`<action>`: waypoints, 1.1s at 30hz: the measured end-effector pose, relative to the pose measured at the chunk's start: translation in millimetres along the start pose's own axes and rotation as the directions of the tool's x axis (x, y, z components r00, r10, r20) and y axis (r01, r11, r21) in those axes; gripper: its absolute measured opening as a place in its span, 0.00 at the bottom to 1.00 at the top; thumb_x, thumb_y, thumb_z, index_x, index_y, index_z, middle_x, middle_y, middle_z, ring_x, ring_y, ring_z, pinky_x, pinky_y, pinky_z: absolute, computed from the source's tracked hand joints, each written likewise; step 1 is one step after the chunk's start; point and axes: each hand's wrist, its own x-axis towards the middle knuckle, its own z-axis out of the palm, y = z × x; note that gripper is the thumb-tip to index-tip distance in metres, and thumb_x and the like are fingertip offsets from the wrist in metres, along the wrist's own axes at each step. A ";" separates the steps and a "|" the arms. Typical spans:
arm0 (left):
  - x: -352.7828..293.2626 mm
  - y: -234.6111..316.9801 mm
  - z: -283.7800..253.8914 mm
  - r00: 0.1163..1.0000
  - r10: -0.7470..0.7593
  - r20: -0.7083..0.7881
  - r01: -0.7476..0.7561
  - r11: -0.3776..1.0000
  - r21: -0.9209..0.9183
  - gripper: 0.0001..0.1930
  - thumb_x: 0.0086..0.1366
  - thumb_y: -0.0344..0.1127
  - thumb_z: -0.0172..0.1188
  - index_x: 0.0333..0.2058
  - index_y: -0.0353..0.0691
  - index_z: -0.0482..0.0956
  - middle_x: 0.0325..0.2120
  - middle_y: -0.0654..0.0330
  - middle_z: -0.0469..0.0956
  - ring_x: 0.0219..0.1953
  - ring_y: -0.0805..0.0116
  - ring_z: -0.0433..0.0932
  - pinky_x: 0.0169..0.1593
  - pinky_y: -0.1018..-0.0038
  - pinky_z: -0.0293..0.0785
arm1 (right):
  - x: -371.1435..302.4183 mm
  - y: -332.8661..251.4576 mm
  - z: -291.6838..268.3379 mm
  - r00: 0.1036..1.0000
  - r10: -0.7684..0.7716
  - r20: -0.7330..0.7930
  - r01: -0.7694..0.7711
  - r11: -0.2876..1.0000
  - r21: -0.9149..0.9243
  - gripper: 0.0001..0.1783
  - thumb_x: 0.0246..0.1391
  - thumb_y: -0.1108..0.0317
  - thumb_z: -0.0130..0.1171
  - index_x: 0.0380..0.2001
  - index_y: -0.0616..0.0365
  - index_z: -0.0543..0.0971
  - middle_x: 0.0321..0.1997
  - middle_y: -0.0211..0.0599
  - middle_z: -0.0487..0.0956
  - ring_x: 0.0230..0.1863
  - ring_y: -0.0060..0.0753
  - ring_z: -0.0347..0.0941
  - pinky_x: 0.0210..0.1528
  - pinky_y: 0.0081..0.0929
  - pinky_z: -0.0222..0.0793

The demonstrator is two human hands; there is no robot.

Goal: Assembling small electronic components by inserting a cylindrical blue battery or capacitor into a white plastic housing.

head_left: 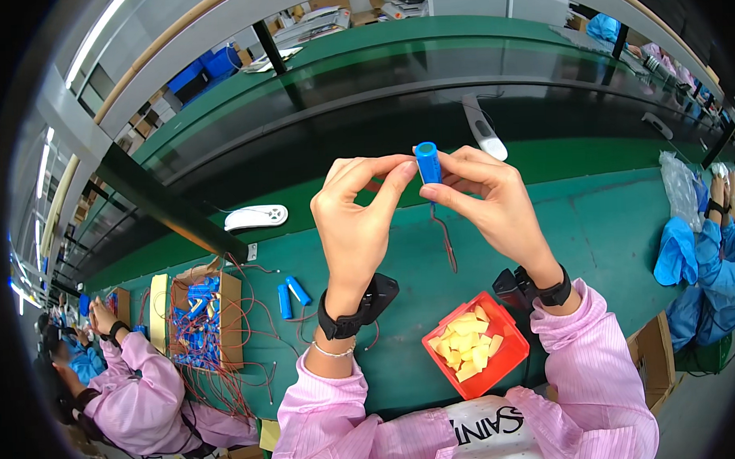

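A blue cylindrical battery (pixel 428 164) is held up above the green table, roughly upright, with a thin dark red wire lead (pixel 446 241) hanging from its lower end. My right hand (pixel 489 194) grips it from the right between thumb and fingers. Thumb and forefinger of my left hand (pixel 358 205) are pinched together against the battery's left side, where a narrow pale edge shows; I cannot make out what that edge is. Below my hands stands a red open bin (pixel 505 356) with several pale yellow pieces (pixel 469 343) inside.
Two blue batteries (pixel 291 295) lie left on the green table (pixel 578 222). Beyond them, a cardboard box (pixel 231 315) holds many wired batteries, with red wires trailing out. White devices (pixel 258 216) rest farther back. Co-workers sit at left (pixel 142 391) and right (pixel 709 274). A metal post (pixel 172 204) rises at left.
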 end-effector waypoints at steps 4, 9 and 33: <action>-1.2 1.2 -2.5 0.999 -0.022 0.038 0.021 1.000 0.019 0.07 0.56 0.29 0.65 0.35 0.36 0.85 0.27 0.61 0.81 0.29 0.75 0.71 0.35 0.79 0.66 | -0.4 -1.1 -1.0 0.998 -0.064 0.001 0.063 0.994 -0.088 0.21 0.52 0.73 0.63 0.51 0.63 0.77 0.35 0.33 0.75 0.36 0.22 0.75 0.40 0.21 0.73; -2.6 3.3 0.2 0.999 -0.034 0.027 0.032 0.998 0.051 0.06 0.56 0.28 0.65 0.33 0.35 0.83 0.26 0.62 0.78 0.30 0.76 0.72 0.34 0.79 0.68 | -1.2 1.7 2.3 0.996 -0.086 -0.024 0.083 0.993 -0.087 0.22 0.51 0.74 0.63 0.51 0.61 0.77 0.35 0.34 0.75 0.36 0.22 0.75 0.39 0.21 0.73; -8.0 2.1 5.0 0.958 -0.240 0.156 0.283 0.876 -0.390 0.06 0.63 0.31 0.58 0.33 0.34 0.75 0.30 0.63 0.76 0.31 0.77 0.72 0.35 0.80 0.68 | 1.6 3.3 -3.6 0.998 0.004 0.068 -0.017 0.983 0.184 0.21 0.53 0.73 0.63 0.52 0.63 0.77 0.36 0.28 0.70 0.39 0.20 0.72 0.40 0.20 0.72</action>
